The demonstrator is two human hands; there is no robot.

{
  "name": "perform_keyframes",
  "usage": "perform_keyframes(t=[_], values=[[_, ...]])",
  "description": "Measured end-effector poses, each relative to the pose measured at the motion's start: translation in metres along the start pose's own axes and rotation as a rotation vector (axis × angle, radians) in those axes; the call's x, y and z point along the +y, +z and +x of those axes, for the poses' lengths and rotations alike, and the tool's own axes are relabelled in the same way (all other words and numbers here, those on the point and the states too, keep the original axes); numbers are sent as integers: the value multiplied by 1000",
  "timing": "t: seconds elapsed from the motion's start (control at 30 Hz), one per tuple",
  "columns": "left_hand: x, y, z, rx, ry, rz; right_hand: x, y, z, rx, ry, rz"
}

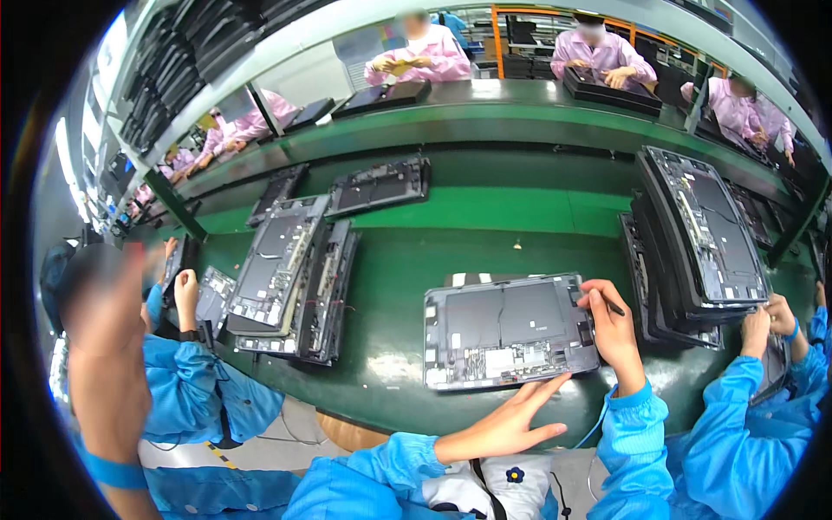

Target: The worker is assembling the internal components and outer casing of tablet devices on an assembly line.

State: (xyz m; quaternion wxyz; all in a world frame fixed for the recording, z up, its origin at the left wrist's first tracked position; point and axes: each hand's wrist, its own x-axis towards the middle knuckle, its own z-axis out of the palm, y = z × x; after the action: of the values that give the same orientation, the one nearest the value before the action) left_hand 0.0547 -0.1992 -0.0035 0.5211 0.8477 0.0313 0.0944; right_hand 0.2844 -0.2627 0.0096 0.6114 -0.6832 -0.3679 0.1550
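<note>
"Hands first: how should we work this edge well?"

"Lightly, we'd say. Our left hand [498,426] grips nothing; its fingers are spread, the tips at the lower rim of the coverless tablet [510,331]. Whether they press, we cannot tell. Steadying that rim without leaning on the circuit board [503,360] would serve us best."

"And our right hand [614,334]?"

"Curled round a slim black pen-like tool [616,307], with its fingertips at the tablet's right edge. Which end does the work we cannot see past the fingers. We should keep its movements short and along the rim, clear of the battery [466,324] and the dark cable [501,314] beside it; a slip there could, in our judgement, do harm."

"So where does the tablet lie from our hands?"

"Just beyond the left one and directly to the left of the right one, flat on the green workbench [386,334], inner parts facing up."

"What stands around it?"

"A tall stack of tablets [706,208] to our right, near the right hand but apart from it, and a leaning stack [282,256] well off to our left. Farther back we see another coverless tablet [381,184], and past the raised shelf [511,102] a person in a pink coat [446,56]."
</note>
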Motion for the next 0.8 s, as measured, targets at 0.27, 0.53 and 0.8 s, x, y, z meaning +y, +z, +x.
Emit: perform_keyframes(t=[0.27, 0.53, 0.8], values=[[-10, -64, -74, 656, 77, 780, 9, 2, -6, 91, -69, -174], [-47, -97, -26, 532, 41, 818, -5, 21, 25, 19, -84, -347], [-53, -130, -17, 461, 139, 651, -27, 54, 14, -2, -300, -313]])
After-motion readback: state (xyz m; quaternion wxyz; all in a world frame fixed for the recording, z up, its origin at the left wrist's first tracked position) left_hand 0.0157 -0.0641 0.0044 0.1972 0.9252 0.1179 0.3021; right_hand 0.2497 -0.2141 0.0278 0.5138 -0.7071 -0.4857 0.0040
